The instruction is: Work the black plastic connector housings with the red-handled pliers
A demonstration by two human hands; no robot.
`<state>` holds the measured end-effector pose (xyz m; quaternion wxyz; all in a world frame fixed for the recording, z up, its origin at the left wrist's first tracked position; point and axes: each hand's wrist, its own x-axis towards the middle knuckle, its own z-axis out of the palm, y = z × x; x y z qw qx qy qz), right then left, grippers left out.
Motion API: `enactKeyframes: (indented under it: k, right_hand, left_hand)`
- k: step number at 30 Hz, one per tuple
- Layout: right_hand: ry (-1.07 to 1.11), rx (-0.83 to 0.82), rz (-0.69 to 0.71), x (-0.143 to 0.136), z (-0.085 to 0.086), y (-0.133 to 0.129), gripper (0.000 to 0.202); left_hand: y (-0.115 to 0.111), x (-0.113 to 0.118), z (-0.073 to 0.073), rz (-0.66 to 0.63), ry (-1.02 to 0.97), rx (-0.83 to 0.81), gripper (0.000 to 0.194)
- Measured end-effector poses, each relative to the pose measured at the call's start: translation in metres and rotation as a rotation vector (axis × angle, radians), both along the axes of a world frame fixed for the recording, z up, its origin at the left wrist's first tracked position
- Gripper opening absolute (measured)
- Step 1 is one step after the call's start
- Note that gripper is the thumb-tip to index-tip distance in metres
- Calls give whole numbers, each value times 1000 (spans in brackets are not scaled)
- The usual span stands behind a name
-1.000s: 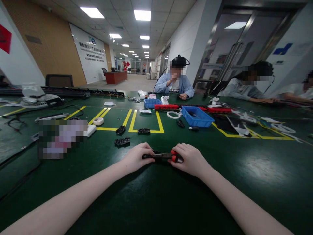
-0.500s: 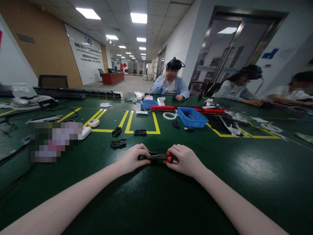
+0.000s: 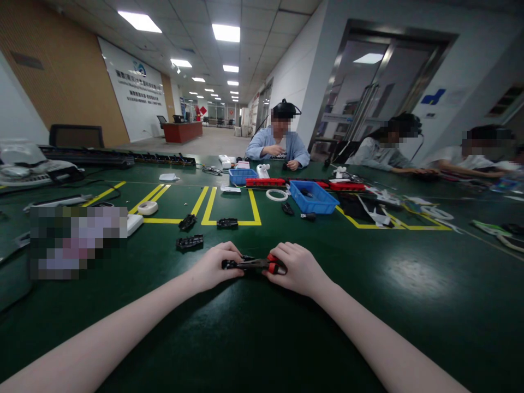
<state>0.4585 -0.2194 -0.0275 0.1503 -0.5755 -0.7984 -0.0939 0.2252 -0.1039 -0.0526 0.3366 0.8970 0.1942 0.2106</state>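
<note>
My right hand (image 3: 298, 267) is closed round the red handles of a pair of pliers (image 3: 256, 264), whose dark jaws point left. Fingers and thumb of my left hand (image 3: 218, 266) pinch a small black part (image 3: 229, 264) at the tips of the jaws. Whether the jaws grip the part is too small to tell. Beyond my left hand, black moulded pieces lie on the green table: one nearest (image 3: 189, 242), one behind it (image 3: 188, 221) and one by the yellow tape (image 3: 227, 222).
A blue tray (image 3: 314, 203), a smaller blue tray (image 3: 241, 179), a white tape roll (image 3: 277, 195) and red strips (image 3: 265, 182) stand farther back. A white box (image 3: 134, 224) is at the left. Across the table sits a person in a blue shirt (image 3: 302, 148); others sit at the right.
The whole view has shifted, so table items appear slightly farther left. Both hands keep their grips. The person opposite has lowered a raised hand from the head to the chest.
</note>
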Motion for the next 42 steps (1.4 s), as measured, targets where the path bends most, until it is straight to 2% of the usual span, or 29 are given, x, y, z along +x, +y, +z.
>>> enactKeyframes:
  k: [11, 23, 42]
  right_hand:
    - [18, -13, 8, 5, -1, 3, 26]
    - [24, -23, -10, -1, -3, 2, 28]
    - [6, -38, -34, 12, 6, -2, 28]
  left_hand:
    - [1, 1, -2, -9, 6, 10, 10]
    - [2, 1, -4, -9, 11, 4, 11]
    - [2, 0, -5, -8, 10, -8, 13]
